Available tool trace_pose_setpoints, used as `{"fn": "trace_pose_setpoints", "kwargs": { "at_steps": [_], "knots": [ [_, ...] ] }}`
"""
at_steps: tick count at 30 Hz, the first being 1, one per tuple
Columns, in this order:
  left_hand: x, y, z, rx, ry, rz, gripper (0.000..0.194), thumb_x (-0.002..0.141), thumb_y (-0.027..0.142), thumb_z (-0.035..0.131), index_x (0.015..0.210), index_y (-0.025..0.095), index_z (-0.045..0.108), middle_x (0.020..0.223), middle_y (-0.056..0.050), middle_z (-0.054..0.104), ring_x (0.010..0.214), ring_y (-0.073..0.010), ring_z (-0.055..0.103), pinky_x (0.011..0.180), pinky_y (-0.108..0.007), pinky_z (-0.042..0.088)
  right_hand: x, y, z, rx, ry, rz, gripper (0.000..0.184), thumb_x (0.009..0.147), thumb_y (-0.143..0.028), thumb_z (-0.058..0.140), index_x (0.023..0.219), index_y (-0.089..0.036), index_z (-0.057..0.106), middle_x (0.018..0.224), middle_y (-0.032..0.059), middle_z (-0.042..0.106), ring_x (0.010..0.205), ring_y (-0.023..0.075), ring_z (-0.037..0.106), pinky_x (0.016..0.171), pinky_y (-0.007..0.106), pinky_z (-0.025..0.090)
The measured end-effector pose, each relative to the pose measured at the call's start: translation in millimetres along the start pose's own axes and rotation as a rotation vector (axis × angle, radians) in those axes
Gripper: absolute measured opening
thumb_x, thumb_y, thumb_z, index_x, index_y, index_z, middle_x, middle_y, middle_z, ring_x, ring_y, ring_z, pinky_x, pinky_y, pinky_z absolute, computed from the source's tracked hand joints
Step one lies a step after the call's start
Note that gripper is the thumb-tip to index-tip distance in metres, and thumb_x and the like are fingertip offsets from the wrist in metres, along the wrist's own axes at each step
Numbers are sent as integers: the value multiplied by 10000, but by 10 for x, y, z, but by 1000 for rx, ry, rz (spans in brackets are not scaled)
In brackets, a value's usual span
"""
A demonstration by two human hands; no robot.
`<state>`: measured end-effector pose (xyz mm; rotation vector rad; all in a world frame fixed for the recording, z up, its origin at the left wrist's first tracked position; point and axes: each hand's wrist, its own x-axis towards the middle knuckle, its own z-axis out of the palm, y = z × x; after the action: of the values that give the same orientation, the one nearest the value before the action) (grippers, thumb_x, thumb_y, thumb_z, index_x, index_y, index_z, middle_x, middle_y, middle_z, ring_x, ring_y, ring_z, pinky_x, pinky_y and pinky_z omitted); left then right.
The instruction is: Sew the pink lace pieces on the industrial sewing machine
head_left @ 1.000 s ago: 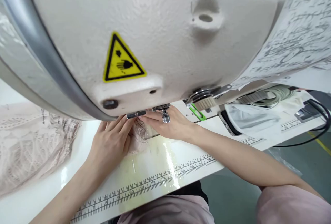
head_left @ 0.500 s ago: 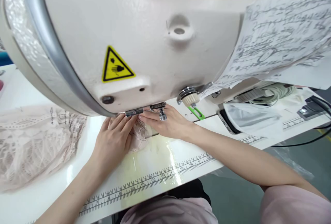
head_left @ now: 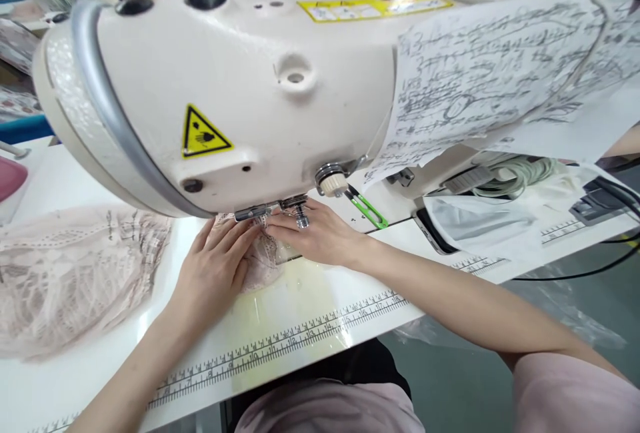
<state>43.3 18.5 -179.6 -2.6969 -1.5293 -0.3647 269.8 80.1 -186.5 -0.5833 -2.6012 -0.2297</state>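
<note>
A piece of pale pink lace fabric (head_left: 263, 266) lies on the machine bed beneath the sewing machine head (head_left: 250, 80). Flat on its left part rests my left hand (head_left: 213, 266), fingers stretched forward and a little apart, thumb tucked beside the lace. From the other side my right hand (head_left: 320, 233) reaches in, its fingers pointing left and closed at the lace edge near the needle area. Metal thread guides (head_left: 273, 210) and the machine head hide some of my fingertips. The needle and presser foot are out of sight.
More pink lace (head_left: 75, 280) lies on the left of the table. A printed ruler (head_left: 280, 346) runs along the front edge. On the right are a green tool (head_left: 367, 208), a phone (head_left: 433, 233) under white cloth (head_left: 480, 220), coiled cord (head_left: 515, 176) and handwritten paper (head_left: 480, 80).
The view has tilted up and shifted, so the machine head appears smaller and more background shows. Both hands stay on the lace, and slightly more of it shows between them.
</note>
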Motion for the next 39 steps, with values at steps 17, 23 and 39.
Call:
{"fn": "trace_pose_setpoints", "kwargs": {
  "at_steps": [17,23,39],
  "knots": [
    [-584,176,-325,-35,-12,7,52,907,211,507,909,188,555,855,-52,644,790,-222,598,684,-353,451,58,-31,-124,579,-266,-21,204,885,-105,515,951,-198,685,945,20,654,1043,168,534,932,376,413],
    [-385,90,-327,-59,143,75,176,887,71,399,953,164,534,910,-75,665,882,-218,622,766,-344,496,108,-11,-127,611,-243,-1,147,941,-236,565,877,-192,689,909,23,678,988,170,556,892,368,413],
    [20,-173,-122,48,209,377,313,811,-21,374,956,125,610,854,-76,677,641,-168,621,472,-266,419,145,-23,-121,312,-283,110,277,924,-324,530,1158,-201,613,1161,37,650,687,91,563,538,240,382]
  ]
}}
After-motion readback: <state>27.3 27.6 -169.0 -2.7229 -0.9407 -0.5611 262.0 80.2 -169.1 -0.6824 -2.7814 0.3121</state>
